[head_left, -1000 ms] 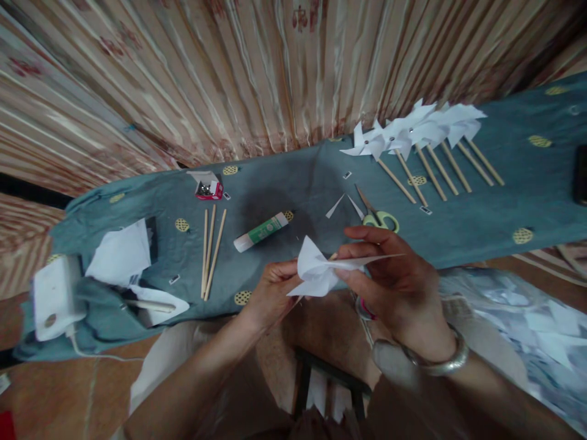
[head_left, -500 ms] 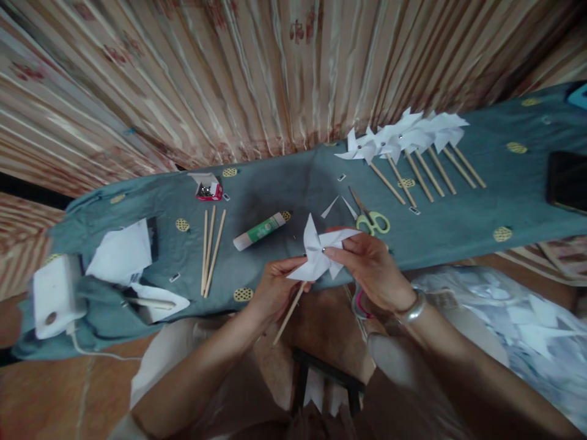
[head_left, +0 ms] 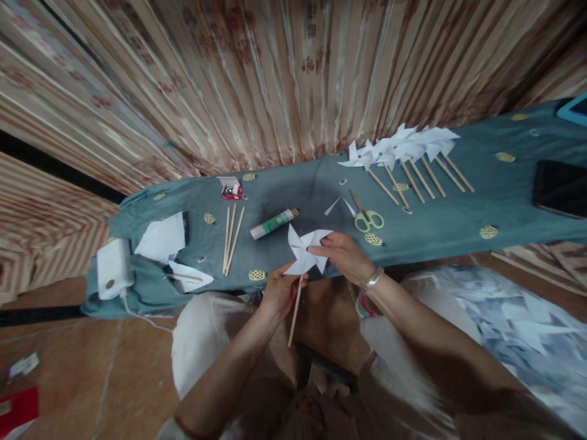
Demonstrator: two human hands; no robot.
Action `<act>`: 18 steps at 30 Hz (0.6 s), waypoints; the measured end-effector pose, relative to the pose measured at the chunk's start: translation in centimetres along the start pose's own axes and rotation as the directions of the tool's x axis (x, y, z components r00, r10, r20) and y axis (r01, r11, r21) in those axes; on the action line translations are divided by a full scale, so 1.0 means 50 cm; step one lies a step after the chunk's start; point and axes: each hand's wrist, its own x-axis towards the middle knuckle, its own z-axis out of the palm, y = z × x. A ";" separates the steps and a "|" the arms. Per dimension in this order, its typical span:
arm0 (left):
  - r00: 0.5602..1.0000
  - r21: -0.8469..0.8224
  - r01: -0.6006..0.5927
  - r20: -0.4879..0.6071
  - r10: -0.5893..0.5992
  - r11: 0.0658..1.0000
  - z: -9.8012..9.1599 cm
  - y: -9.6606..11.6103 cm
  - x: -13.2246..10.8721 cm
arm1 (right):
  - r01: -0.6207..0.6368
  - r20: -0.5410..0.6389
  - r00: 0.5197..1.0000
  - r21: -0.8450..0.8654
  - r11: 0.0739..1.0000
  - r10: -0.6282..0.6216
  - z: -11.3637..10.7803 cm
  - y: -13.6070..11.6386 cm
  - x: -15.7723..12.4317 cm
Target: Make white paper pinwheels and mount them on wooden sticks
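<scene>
A white paper pinwheel (head_left: 304, 252) on a thin wooden stick (head_left: 296, 313) is held between my two hands over the table's front edge. My left hand (head_left: 279, 292) is closed on it from below left, by the top of the stick; part of the grip is hidden behind the paper. With thumb and fingers, my right hand (head_left: 343, 252) pinches the pinwheel's right side, the thumb at its centre. Just beyond lie a green-and-white glue stick (head_left: 274, 223) and scissors with green handles (head_left: 368, 220), with thin paper offcuts (head_left: 332, 206) beside them.
Several finished pinwheels (head_left: 403, 145) lie in a row at the back right. Loose wooden sticks (head_left: 233, 239), a small red box of metal pins (head_left: 232, 189), paper pieces (head_left: 160, 237) and a white device with a cable (head_left: 114, 269) are on the left. A dark phone (head_left: 560, 188) lies far right.
The view has shifted, so the table's items appear further right on the left side. Both hands still hold the pinwheel, whose stick now hangs more upright.
</scene>
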 end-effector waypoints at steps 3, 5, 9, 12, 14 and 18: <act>0.999 -0.045 -0.011 -0.040 0.009 0.999 -0.011 -0.023 -0.009 | -0.028 0.051 0.998 -0.055 0.998 0.031 -0.003 0.012 0.002; 0.998 -0.067 -0.005 -0.059 0.001 0.998 -0.018 -0.038 -0.014 | -0.036 0.091 0.995 -0.111 0.993 0.046 -0.006 0.017 0.005; 0.996 -0.154 0.021 -0.081 -0.034 0.988 -0.029 -0.060 -0.018 | -0.057 0.150 0.984 -0.254 0.966 0.097 -0.009 0.014 0.016; 0.995 -0.201 0.036 -0.083 -0.053 0.979 -0.030 -0.066 -0.022 | -0.073 0.200 0.965 -0.417 0.906 0.170 -0.005 0.000 0.029; 0.994 -0.228 0.057 -0.076 -0.076 0.972 -0.027 -0.068 -0.025 | -0.090 0.207 0.954 -0.487 0.869 0.215 -0.002 -0.011 0.039; 0.988 -0.292 0.110 -0.070 -0.136 0.950 -0.019 -0.074 -0.027 | -0.120 0.191 0.938 -0.608 0.785 0.291 0.005 -0.026 0.057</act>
